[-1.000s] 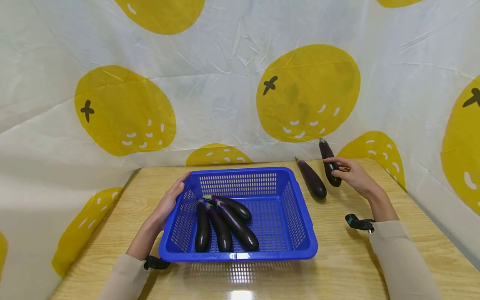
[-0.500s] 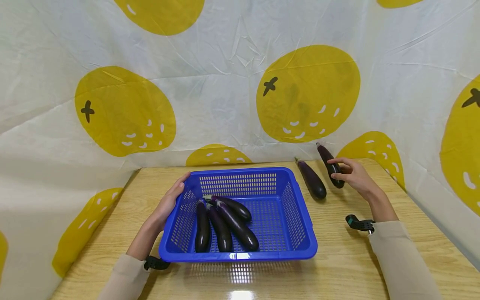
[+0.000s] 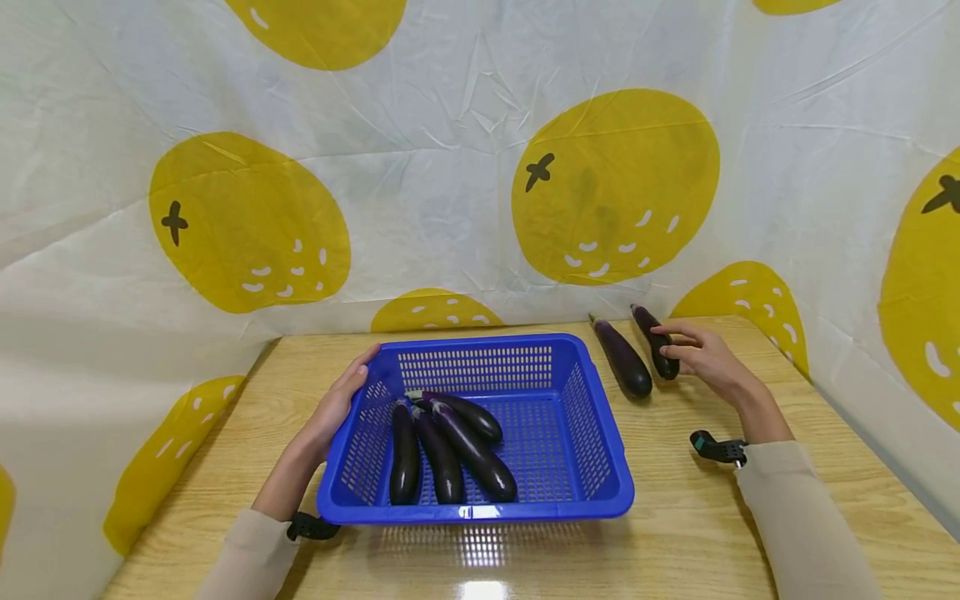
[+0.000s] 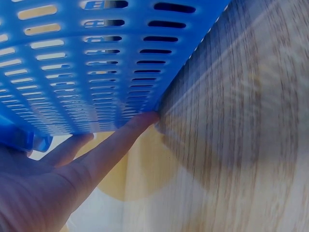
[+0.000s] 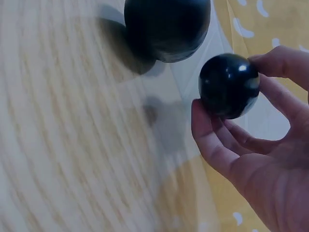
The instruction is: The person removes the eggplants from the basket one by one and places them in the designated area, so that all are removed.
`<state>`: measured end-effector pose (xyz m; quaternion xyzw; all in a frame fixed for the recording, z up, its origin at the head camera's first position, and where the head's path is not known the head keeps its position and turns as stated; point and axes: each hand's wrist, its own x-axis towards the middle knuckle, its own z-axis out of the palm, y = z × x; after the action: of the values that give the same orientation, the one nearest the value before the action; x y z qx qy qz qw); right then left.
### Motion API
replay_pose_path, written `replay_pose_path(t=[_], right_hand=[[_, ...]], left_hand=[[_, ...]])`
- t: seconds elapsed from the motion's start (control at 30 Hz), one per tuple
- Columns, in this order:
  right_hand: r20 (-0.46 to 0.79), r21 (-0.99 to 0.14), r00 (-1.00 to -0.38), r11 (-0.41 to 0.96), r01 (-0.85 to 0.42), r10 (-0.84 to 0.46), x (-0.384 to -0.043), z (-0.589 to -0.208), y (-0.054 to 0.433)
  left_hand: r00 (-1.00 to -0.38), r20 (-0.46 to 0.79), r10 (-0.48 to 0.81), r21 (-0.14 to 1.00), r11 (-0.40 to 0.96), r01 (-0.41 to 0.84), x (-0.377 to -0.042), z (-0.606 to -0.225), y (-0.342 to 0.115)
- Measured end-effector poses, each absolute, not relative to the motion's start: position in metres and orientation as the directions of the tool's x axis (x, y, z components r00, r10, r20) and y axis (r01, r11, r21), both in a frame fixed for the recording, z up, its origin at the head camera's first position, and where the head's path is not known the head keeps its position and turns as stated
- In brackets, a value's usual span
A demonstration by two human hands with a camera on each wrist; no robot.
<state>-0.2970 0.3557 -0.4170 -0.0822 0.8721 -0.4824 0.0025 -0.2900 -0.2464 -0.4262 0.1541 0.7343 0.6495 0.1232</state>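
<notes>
My right hand (image 3: 705, 354) pinches a dark purple eggplant (image 3: 649, 332) near its round end, thumb on one side and fingers on the other. In the right wrist view this eggplant (image 5: 228, 86) shows end-on between the fingertips, its shadow falling apart from it on the table. Just left of it lies a second eggplant (image 3: 624, 358). My left hand (image 3: 335, 410) rests along the left side of a blue plastic basket (image 3: 480, 511); in the left wrist view its straight fingers (image 4: 113, 145) touch the slotted outer wall (image 4: 116, 63). Several eggplants (image 3: 472, 454) lie in the basket's left half.
The basket stands on a light wood-grain table (image 3: 675, 517). Behind the table hangs a white cloth (image 3: 435, 208) printed with yellow fruit, also along both sides. Bare basket floor (image 3: 540, 450) shows right of the eggplants inside.
The pinched eggplant has turned slightly and shifted a little left and toward the near side, its stem end now lower in the head view. The left hand and basket have stayed put.
</notes>
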Motion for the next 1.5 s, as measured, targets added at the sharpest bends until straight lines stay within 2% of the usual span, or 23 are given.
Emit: replay_pose_path(t=[0.43, 1.07, 1.5], right_hand=[[0.029, -0.863, -0.988, 0.496, -0.100, -0.150, -0.300, -0.427, 0.357], [-0.014, -0.760, -0.989, 0.645, -0.083, -0.144, -0.306, -0.428, 0.355], [-0.003, -0.783, -0.988, 0.615, -0.094, -0.155, -0.307, -0.428, 0.349]], left_hand=[[-0.919, 0.020, 0.394, 0.992, 0.108, 0.068, -0.290, -0.427, -0.247], [-0.918, 0.026, 0.396, 0.993, 0.099, 0.071, -0.291, -0.428, -0.247], [-0.919, 0.020, 0.393, 0.993, 0.098, 0.063, -0.291, -0.428, -0.247]])
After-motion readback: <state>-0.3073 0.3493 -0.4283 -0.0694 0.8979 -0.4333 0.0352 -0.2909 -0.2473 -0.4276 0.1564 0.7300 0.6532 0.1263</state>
